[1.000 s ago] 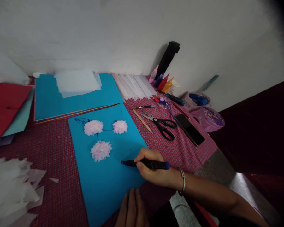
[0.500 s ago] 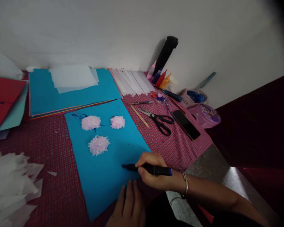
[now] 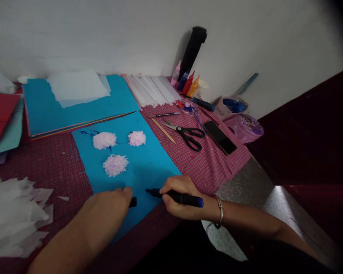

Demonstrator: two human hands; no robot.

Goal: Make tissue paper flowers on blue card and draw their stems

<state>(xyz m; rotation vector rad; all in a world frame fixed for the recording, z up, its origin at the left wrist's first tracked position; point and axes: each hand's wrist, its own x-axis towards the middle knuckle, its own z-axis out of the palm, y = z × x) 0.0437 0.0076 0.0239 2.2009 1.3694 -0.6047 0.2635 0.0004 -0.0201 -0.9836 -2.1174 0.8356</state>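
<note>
Between the fingers and thumb of my right hand (image 3: 178, 196) is a black marker (image 3: 185, 199) with a blue end, its uncapped tip pointing left over the blue paper sheet (image 3: 143, 167). My left hand (image 3: 114, 201) is closed, and a short black marker cap (image 3: 133, 202) sticks out from its fingers toward the tip. On the sheet sit three pale pink crinkled-paper puffs; the nearest puff (image 3: 116, 164) lies just beyond my left hand. Blue ink marks (image 3: 88, 133) show near the sheet's far left corner.
Scissors (image 3: 185, 133), a wooden stick (image 3: 164, 131) and a phone (image 3: 219, 137) lie right of the sheet. Small paint bottles (image 3: 188, 83) stand by the wall. White paper strips (image 3: 151, 90) lie at the back, and cut white paper (image 3: 14, 217) is heaped at left.
My left hand has lifted from lying flat at the sheet's near edge, moved left and forward, and now grips a black cap. The right hand with the marker has shifted only slightly.
</note>
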